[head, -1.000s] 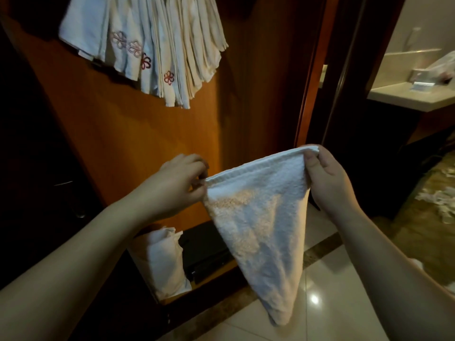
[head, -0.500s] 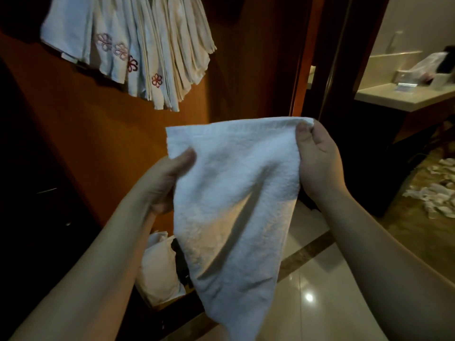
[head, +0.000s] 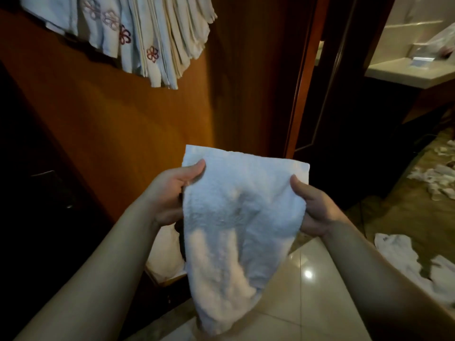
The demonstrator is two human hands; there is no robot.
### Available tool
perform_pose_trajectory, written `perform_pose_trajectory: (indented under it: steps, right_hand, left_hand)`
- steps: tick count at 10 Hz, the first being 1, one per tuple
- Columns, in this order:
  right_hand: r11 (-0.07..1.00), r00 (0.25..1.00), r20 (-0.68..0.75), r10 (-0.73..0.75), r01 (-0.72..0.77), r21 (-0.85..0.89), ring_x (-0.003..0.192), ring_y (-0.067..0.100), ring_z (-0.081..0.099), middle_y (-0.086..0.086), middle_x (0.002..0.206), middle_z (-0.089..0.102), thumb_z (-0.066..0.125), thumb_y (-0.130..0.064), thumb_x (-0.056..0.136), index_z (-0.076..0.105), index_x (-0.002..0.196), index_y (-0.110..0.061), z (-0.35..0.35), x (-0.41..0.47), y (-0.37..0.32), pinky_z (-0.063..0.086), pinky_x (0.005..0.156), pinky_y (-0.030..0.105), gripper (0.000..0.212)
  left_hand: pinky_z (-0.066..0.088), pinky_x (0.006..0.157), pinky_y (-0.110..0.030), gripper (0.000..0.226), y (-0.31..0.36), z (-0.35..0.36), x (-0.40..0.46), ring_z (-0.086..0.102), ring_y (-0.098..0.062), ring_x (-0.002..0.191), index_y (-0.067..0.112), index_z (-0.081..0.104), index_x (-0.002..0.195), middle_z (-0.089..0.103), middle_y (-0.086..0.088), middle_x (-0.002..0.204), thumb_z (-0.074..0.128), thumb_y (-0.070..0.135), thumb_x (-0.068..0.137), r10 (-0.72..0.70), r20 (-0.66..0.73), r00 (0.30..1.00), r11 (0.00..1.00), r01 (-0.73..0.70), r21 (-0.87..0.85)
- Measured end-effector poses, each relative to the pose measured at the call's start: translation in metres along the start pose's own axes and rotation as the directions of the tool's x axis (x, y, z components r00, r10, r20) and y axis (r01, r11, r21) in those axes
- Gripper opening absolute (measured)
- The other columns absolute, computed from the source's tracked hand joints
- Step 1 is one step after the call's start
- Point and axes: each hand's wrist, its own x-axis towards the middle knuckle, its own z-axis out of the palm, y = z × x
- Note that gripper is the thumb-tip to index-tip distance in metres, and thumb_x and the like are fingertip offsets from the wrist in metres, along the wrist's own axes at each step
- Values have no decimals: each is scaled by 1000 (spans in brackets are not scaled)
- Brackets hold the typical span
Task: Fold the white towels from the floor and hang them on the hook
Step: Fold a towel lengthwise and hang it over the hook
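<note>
A small white towel [head: 236,217] hangs in front of me, held by its two upper sides. My left hand [head: 172,193] grips its left edge, thumb on the front and fingers behind. My right hand [head: 312,207] grips the right edge the same way. The towel's lower part droops to a point above the floor. Several folded towels [head: 147,35], some with red flower embroidery, hang high on the wooden wall at the upper left; the hook itself is hidden. More white towels [head: 403,257] lie crumpled on the floor at the right.
A wooden wall panel [head: 123,124] faces me, with a dark door frame [head: 302,89] to its right. A white bag [head: 165,254] sits low by the wall. A pale counter [head: 406,72] stands at the far right. Scattered white bits [head: 435,178] lie on the floor; glossy tiles [head: 307,291] below.
Both hands have dropped lower and slid from the towel's top corners down onto its side edges. The towel now spreads flatter between them, its top edge standing above the thumbs.
</note>
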Motion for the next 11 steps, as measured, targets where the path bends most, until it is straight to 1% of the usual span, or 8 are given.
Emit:
perform_pose_trajectory:
  steps: [3,4,5,7,8,9,10,11]
  right_hand:
    - [937,910,-341,-237,122,-327,115,24,69,7,122,73,59,-42,100,76,116,-21,15,13,36,59,87,32,32]
    - [732,820,-416,-394,7,-681,93,-2,71,-22,100,75,51,-60,97,73,101,-36,32,1,52,54,74,16,33]
    - [654,762,-434,-480,-19,-756,83,-9,68,-30,89,72,47,-64,95,67,100,-39,52,-8,75,50,64,7,32]
    - [735,873,-295,-388,101,-670,90,-9,68,-33,94,70,44,-58,86,58,107,-38,86,-12,119,51,72,6,32]
    - [783,926,-240,-292,87,-616,91,-14,65,-12,96,71,46,-46,101,59,113,-28,84,-12,119,49,78,6,25]
    - [737,953,-217,-212,10,-676,83,-36,49,-26,101,50,35,-34,110,45,102,-42,82,-13,114,36,78,-6,15]
    - [722,974,-194,-117,-51,-690,82,-21,55,-23,96,51,32,-39,96,46,102,-41,84,-11,107,40,78,-1,15]
    - [791,997,-79,-13,-38,-610,92,2,63,5,106,60,53,-39,83,56,111,-15,80,-11,100,52,73,13,37]
  left_hand:
    - [60,68,-29,37,-47,-3,-3,74,-26,96,9,71,109,76,-13,106,66,36,85,140,-359,923,988,-106,114]
    - [59,68,-25,24,-70,-4,-12,75,-23,94,13,75,103,77,-10,104,61,31,94,192,-411,891,979,-148,138]
    - [59,75,-27,24,-100,3,-21,74,-22,100,26,78,103,76,-5,108,61,41,95,289,-444,848,957,-242,161]
    - [57,75,-19,46,-149,45,-39,70,-4,103,55,69,105,74,13,110,62,83,70,221,-393,893,969,-156,192]
    - [53,83,-24,42,-149,54,-41,69,-1,104,57,69,101,73,15,108,59,84,70,210,-374,903,970,-144,197]
    - [51,97,-43,54,-142,53,-40,67,-13,111,43,69,108,72,3,114,64,77,67,145,-343,928,986,-106,131]
    - [43,110,-46,64,-134,56,-42,57,-23,127,25,59,121,60,-7,134,56,71,77,95,-293,951,990,-58,132]
    - [43,110,-44,31,-119,57,-43,61,-24,120,18,60,108,61,-17,128,51,45,98,-16,-317,948,997,40,69]
